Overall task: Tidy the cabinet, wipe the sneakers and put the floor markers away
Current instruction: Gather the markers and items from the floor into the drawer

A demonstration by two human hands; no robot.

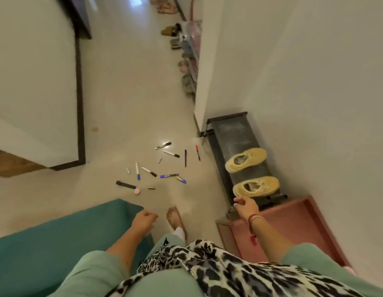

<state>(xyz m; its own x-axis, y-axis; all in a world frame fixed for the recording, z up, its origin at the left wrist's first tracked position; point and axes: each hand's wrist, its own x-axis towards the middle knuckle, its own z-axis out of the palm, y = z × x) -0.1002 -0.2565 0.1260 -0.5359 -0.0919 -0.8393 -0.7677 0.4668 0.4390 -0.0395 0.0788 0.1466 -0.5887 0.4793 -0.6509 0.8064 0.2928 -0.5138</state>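
At the left a teal seat [36, 243] filled the lower corner; just beside its edge hung the left hand [144, 218], its fingers [152, 216] loosely curled and holding nothing that could be seen; a bare foot [174, 217] stood next to it on the floor [122, 103]. Ahead of that hand, well apart from it, the floor markers [169, 175] lay scattered on the floor with their long axes pointing every way.

Further right a dark shoe rack [233, 133] stood against the wall; the far sneaker [246, 159] and the near sneaker [256, 186] sat on its top, both lying crosswise, openings toward the room and toes toward the wall. The right hand [246, 205] hovered just short of the near sneaker, fingers relaxed and empty; below it stood the red cabinet [293, 221], set against the rack's near end.

The right hand was plainly the nearer to the sneakers, which lay straight ahead of its fingers; the markers would ask for a stoop, and lay rather nearer the left hand.
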